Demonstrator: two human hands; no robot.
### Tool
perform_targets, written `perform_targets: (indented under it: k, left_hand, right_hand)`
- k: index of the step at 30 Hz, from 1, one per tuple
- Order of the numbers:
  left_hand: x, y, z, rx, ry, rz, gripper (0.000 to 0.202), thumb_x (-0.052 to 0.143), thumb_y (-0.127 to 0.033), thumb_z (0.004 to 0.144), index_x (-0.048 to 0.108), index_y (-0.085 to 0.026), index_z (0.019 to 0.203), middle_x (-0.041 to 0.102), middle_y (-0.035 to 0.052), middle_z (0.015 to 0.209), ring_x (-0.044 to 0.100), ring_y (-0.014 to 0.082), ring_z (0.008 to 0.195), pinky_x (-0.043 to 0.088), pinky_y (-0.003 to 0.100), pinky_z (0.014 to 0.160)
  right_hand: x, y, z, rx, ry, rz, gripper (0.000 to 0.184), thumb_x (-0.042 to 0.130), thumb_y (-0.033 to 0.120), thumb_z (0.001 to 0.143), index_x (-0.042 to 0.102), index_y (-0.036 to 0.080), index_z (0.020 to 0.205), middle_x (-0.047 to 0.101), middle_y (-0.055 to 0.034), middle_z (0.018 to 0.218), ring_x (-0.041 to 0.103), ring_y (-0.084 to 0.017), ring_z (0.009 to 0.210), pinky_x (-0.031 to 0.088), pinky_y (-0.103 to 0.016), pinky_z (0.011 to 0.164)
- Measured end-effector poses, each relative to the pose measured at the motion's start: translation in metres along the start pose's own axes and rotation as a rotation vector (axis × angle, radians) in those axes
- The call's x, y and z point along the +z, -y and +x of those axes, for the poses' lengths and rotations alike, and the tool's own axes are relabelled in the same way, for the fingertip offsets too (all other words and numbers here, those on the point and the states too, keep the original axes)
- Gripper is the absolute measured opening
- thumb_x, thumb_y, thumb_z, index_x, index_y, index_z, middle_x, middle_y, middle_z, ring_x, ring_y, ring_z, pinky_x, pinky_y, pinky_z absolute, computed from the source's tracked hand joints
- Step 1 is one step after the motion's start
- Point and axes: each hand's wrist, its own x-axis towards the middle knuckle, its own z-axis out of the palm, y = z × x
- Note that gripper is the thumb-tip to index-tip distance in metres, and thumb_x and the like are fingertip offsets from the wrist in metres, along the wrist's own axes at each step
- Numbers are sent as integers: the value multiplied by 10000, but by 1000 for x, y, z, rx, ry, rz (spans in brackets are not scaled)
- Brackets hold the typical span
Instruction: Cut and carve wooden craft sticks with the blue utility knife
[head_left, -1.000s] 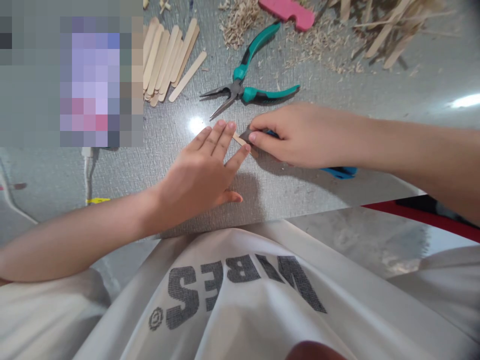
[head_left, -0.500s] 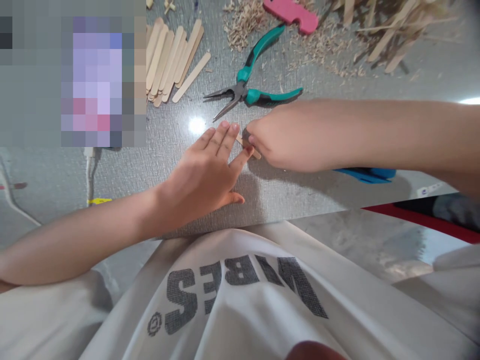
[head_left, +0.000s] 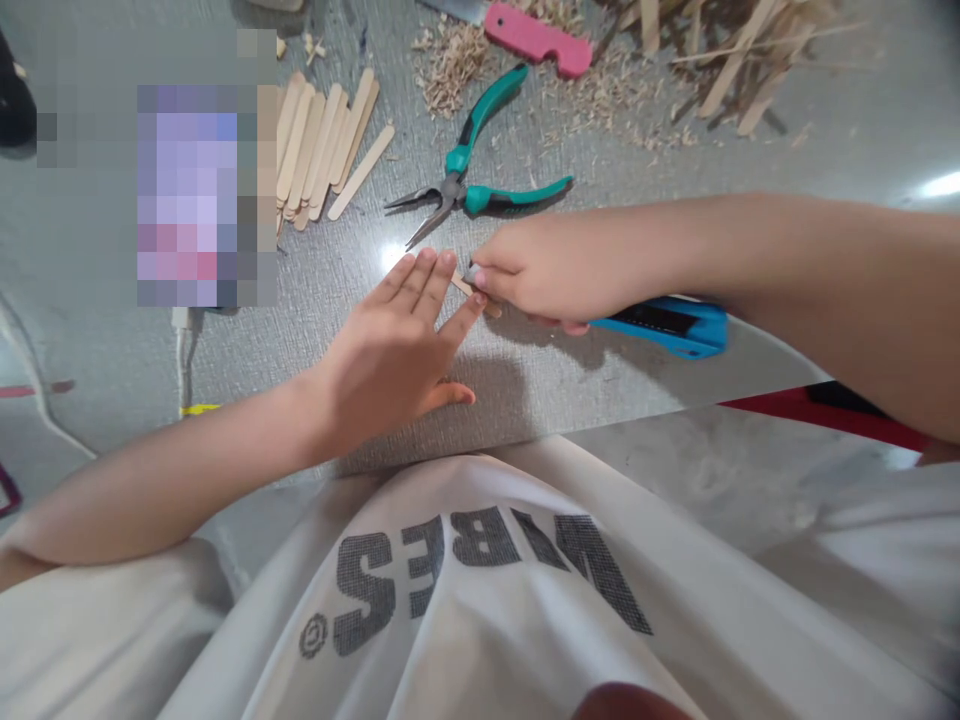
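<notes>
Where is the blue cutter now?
In the head view, the blue cutter is right of centre, gripped in the right hand; its handle shows below the wrist, its blade end by the wooden stick under the left hand.

A blue cutter (head_left: 667,323), pliers (head_left: 451,188) and wood shavings (head_left: 454,68) show a craft workspace.

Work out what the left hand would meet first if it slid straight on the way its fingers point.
Most likely the green-handled pliers, at their metal nose, just beyond the fingertips of the left hand; the exact gap is hard to judge.
</notes>
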Motion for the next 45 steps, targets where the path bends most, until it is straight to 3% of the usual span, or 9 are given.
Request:
perform_targets:
  k: [4, 10, 13, 19, 29, 32, 34, 39, 45]
  left_hand:
    - [-2, 0, 0, -2, 11, 27, 958, 989, -511, 1015, 630, -52, 1775, 469, 401, 1873, 497, 539, 1796, 457, 717, 1477]
    - [2, 2, -2, -2, 10, 5, 984, 994, -521, 1010, 610, -67, 1794, 443, 380, 1905, 470, 538, 1816, 432, 708, 1492]
    - [5, 2, -2, -11, 3, 1, 1002, 983, -560, 1011, 601, -80, 1803, 449, 355, 1924, 461, 530, 1826, 414, 690, 1503]
    - [0, 0, -1, -28, 69, -11, 999, 957, -548, 1045, 548, -100, 1839, 381, 346, 1958, 402, 507, 1860, 373, 683, 1524]
    - [-2, -2, 1, -35, 98, -16, 1035, 953, -564, 1052, 517, -91, 1862, 340, 350, 1974, 352, 517, 1875, 337, 668, 1547]
    - [-3, -2, 2, -34, 104, -17, 1040, 953, -554, 1054, 503, -91, 1869, 339, 347, 1977, 347, 516, 1877, 335, 665, 1547]
    - [-3, -2, 2, -38, 103, -17, 1035, 961, -544, 1048, 510, -94, 1864, 347, 345, 1975, 355, 513, 1874, 339, 664, 1545]
    - [-3, 0, 1, -32, 94, -24, 1030, 965, -565, 1041, 535, -94, 1849, 353, 356, 1963, 371, 515, 1868, 355, 679, 1534]
    - [-3, 1, 0, -33, 96, -29, 998, 939, -568, 1064, 534, -125, 1861, 339, 327, 1984, 362, 507, 1876, 356, 678, 1536]
  right_hand:
    - [-1, 15, -6, 110, 72, 46, 454, 424, 379, 1286, 570, 264, 872, 654, 54, 603, 611, -118, 434, 487, -314, 594]
    - [2, 17, -11, 220, 44, 211, 457, 493, 515, 1266, 593, 270, 893, 668, 20, 653, 635, -165, 526, 512, -345, 622]
    - [5, 12, -14, 150, 32, 275, 499, 505, 598, 1251, 572, 281, 872, 653, 27, 644, 619, -159, 519, 509, -341, 617]
    - [10, 6, -15, 134, 9, 230, 529, 448, 482, 1266, 538, 277, 786, 640, 28, 616, 617, -143, 489, 507, -345, 641]
    - [15, 6, -12, 111, -11, 33, 714, 421, 521, 1283, 543, 282, 621, 641, -33, 521, 607, -180, 542, 525, -404, 768]
    - [14, 8, -12, 121, 3, -8, 712, 389, 428, 1285, 546, 269, 609, 655, -40, 530, 613, -166, 528, 519, -400, 784]
    - [13, 8, -11, 118, 10, 40, 666, 385, 406, 1272, 541, 269, 639, 683, -37, 578, 631, -166, 519, 528, -400, 774]
    - [12, 9, -14, 129, 16, 271, 560, 510, 593, 1236, 527, 291, 764, 672, -2, 661, 652, -196, 550, 524, -389, 689]
    - [16, 9, -17, 87, -13, 340, 564, 505, 570, 1256, 512, 286, 769, 646, 25, 637, 611, -149, 525, 502, -343, 652]
